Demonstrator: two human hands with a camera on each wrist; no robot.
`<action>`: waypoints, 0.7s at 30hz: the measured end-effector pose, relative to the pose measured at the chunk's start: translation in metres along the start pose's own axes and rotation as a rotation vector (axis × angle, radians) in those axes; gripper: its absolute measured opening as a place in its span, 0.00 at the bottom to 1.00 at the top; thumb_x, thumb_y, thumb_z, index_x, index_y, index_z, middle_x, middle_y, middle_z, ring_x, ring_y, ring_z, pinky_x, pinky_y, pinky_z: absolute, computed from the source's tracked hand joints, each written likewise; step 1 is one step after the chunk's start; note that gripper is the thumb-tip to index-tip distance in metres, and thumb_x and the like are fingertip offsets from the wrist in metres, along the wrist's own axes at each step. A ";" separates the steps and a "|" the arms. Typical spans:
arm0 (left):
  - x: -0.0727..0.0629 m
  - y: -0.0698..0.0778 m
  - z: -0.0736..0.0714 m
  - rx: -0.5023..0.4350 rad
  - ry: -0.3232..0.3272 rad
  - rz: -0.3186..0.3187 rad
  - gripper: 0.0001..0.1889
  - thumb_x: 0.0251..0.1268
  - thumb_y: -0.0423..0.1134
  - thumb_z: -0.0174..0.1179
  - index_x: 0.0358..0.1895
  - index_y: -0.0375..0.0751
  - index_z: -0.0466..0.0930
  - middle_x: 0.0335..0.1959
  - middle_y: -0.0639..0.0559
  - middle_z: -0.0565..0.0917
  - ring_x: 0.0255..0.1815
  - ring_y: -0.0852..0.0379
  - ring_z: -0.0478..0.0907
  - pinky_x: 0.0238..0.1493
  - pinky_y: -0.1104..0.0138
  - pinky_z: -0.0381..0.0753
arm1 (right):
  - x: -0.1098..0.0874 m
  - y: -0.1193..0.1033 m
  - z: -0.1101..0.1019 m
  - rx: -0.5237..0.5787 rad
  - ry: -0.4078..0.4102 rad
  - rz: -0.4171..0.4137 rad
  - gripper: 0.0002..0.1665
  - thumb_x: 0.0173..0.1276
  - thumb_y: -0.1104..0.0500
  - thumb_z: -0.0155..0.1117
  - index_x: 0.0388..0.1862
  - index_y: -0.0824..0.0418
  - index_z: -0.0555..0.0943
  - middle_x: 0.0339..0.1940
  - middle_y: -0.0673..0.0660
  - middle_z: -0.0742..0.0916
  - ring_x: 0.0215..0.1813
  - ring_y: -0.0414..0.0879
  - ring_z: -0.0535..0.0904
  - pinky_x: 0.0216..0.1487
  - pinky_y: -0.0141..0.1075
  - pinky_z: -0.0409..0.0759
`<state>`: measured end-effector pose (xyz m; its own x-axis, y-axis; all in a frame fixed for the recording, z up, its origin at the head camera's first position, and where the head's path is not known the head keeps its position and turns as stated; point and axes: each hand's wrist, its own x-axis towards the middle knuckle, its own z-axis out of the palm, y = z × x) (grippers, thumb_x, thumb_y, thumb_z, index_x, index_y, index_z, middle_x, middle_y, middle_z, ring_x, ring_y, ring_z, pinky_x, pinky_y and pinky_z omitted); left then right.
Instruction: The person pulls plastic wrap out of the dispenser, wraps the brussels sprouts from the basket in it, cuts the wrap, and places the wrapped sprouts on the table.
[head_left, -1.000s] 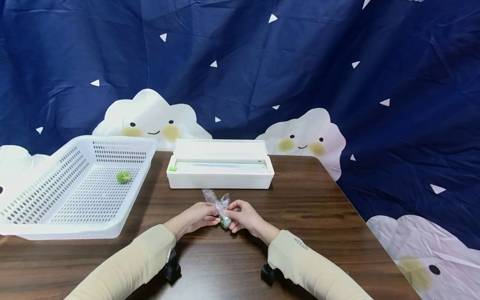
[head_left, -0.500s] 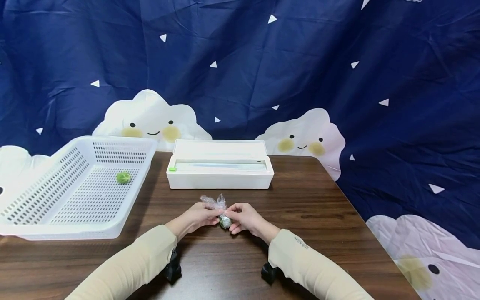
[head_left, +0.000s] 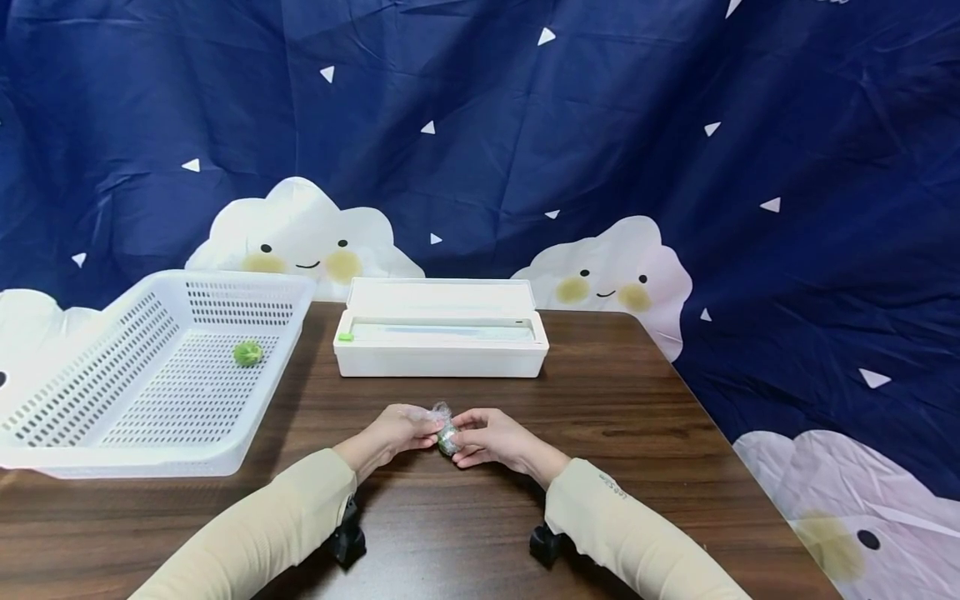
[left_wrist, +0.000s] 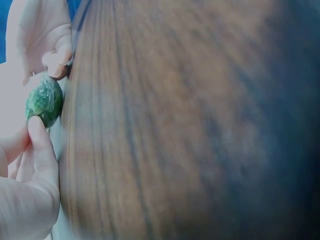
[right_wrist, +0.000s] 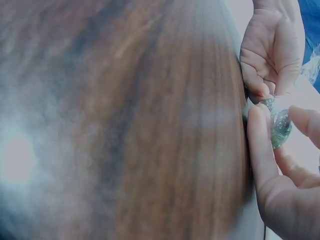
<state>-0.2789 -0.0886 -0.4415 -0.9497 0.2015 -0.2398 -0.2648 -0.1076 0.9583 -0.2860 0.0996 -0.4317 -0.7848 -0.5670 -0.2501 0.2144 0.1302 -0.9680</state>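
A small green vegetable (head_left: pixel 447 442) wrapped in clear cling film is between my two hands, just above or on the table in front of the white box. My left hand (head_left: pixel 393 432) pinches the gathered film (head_left: pixel 441 410) beside it. From the other side, my right hand (head_left: pixel 498 440) holds the wrapped vegetable between thumb and fingers. The left wrist view shows the vegetable (left_wrist: pixel 45 102) as an oval, glossy under the film. Part of it is behind fingers in the right wrist view, where a crumpled film tail (right_wrist: pixel 312 65) sticks out past the left hand.
A white box (head_left: pixel 441 361) stands behind the hands, its lid raised and a green tab at the left. Left of it is a white perforated basket (head_left: pixel 150 461) holding another green vegetable piece (head_left: pixel 247 353). A cloud-patterned blue cloth (head_left: pixel 480 125) hangs behind the wooden table (head_left: pixel 622 417).
The film ends that stood up between the hands are now folded down and mostly under the left fingers. My right hand has shifted its grip from the film neck to the wrapped vegetable.
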 end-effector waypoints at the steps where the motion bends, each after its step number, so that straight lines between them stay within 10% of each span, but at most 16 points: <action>1: 0.000 0.000 0.000 -0.002 -0.001 0.000 0.14 0.60 0.23 0.56 0.48 0.17 0.69 0.29 0.45 0.79 0.24 0.61 0.77 0.32 0.71 0.79 | 0.000 0.000 0.000 0.003 0.002 -0.001 0.24 0.64 0.69 0.57 0.57 0.77 0.66 0.41 0.65 0.79 0.33 0.49 0.82 0.39 0.42 0.80; 21: -0.005 0.003 -0.007 0.089 -0.073 0.112 0.15 0.60 0.19 0.50 0.50 0.17 0.72 0.37 0.39 0.81 0.29 0.61 0.78 0.37 0.69 0.78 | 0.000 0.002 0.002 0.016 0.078 -0.030 0.23 0.66 0.67 0.54 0.57 0.80 0.67 0.35 0.63 0.82 0.29 0.44 0.81 0.38 0.38 0.80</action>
<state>-0.2763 -0.0965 -0.4387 -0.9570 0.2635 -0.1217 -0.1389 -0.0473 0.9892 -0.2843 0.0978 -0.4334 -0.8336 -0.5054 -0.2228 0.1991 0.1013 -0.9747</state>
